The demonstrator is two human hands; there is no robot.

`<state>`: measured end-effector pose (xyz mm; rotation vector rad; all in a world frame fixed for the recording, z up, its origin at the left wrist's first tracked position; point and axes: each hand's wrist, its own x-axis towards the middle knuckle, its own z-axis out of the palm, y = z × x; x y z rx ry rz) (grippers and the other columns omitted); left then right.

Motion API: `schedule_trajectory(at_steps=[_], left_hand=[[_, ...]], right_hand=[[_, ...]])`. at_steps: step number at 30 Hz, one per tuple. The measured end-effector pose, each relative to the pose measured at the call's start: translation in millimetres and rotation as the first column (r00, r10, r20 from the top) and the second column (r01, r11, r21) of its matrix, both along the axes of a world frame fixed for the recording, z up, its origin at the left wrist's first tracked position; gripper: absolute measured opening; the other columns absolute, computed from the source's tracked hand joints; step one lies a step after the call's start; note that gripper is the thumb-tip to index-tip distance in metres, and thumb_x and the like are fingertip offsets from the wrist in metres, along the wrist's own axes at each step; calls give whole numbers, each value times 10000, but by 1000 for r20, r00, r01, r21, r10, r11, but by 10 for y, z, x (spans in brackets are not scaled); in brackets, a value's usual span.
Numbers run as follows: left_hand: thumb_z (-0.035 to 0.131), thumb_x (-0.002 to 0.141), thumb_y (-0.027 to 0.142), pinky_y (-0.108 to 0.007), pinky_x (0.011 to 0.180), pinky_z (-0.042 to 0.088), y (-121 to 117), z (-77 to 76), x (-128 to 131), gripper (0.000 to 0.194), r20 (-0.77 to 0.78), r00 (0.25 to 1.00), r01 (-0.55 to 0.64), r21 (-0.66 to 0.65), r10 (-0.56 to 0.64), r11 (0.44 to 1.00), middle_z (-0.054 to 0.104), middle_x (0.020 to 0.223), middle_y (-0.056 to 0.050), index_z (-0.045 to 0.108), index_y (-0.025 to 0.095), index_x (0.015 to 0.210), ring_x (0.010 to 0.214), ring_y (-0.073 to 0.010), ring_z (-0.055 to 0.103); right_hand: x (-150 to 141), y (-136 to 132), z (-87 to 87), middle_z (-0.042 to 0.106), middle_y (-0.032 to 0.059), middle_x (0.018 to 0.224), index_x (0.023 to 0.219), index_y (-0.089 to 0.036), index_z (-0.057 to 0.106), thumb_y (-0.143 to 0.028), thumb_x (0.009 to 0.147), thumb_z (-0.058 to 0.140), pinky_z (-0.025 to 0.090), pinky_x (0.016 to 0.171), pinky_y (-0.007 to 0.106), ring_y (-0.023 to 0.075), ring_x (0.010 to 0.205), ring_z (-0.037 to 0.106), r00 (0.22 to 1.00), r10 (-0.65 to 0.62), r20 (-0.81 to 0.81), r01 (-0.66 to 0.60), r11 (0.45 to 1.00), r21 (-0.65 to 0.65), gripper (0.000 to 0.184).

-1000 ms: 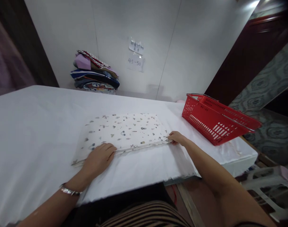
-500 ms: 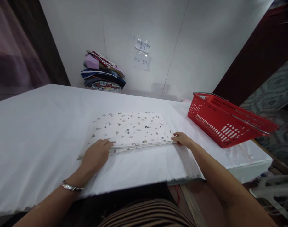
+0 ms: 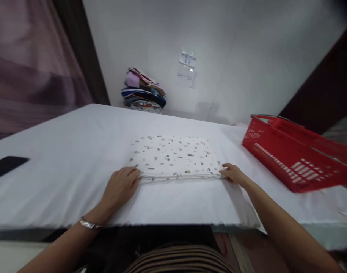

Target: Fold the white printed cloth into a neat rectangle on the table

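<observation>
1. Head view: folded white cloth with small prints [image 3: 173,155] lies flat on the white-covered counter [image 3: 71,151], layered edge facing the person. Stacked layers like that could slide out of line if one corner gets pulled harder.
2. Left hand [image 3: 120,189] has its fingers together over the near left corner. Can't tell if that grip is pinching or just pressing; if it's only pressing, the bottom layers could slip, I'd guess.
3. Right hand [image 3: 234,174] has a nearly closed grip, thumb and fingers on the near right corner. Catch just the top layer there and the fold could open up.
4. Counter cover looks loose and a bit wrinkly, so it could drag along with the cloth.
5. Red basket [image 3: 292,155] sits off past the right hand, and a wide swing of that arm could bump it. Fabric pile [image 3: 145,93] is back by the wall, well apart.
</observation>
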<state>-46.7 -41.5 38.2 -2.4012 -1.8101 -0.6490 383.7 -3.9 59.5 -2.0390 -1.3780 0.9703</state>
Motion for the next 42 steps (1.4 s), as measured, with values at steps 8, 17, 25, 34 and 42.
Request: schedule_trajectory(at_steps=[8, 17, 25, 34, 42], left_hand=[[412, 799, 145, -366, 856, 452, -237, -10, -190, 246, -7, 985, -172, -28, 172, 985, 613, 1059, -89, 603, 183, 948, 999, -222, 539], [404, 772, 162, -280, 755, 459, -250, -144, -451, 289, 202, 937, -255, -168, 286, 952, 609, 1051, -25, 621, 210, 957, 886, -164, 588], [377, 848, 344, -289, 674, 424, -186, 173, -285, 311, 249, 849, -364, -362, 465, 858, 681, 856, -39, 644, 189, 888, 784, -193, 610], [528, 783, 371, -297, 692, 411, 28, -17, -201, 451, 231, 812, -415, -419, 537, 808, 651, 900, -53, 486, 180, 1189, 817, -210, 606], [636, 718, 378, -249, 544, 504, 76, -152, -195, 511, 802, 236, -155, -527, 549, 836, 556, 1057, -81, 472, 199, 1167, 746, -154, 608]], right_hand=[[214, 74, -145, 595, 14, 559, 1062, -175, 618, -416, 640, 671, 429, 415, 237, 132, 437, 534, 994, 105, 40, -106, 994, 28, 488], [444, 194, -409, 680, 106, 891, 1129, -175, 574, -495, 669, 551, 501, 548, 345, 219, 589, 617, 897, 155, 414, -223, 967, 122, 561], [185, 175, -817, 385, 53, 1416, 1323, -227, 434, -532, 855, 345, 298, 1050, 461, 265, 1310, 323, 556, 343, 757, -719, 656, 231, 565], [16, 50, -752, 332, 51, 1440, 1386, -246, 347, -579, 864, 321, 267, 1058, 511, 278, 1327, 288, 411, 330, 850, -777, 614, 137, 620], [233, 95, -1050, 323, 53, 1445, 1374, -225, 370, -579, 849, 371, 341, 1022, 509, 287, 1346, 235, 495, 239, 835, -720, 650, 241, 634]])
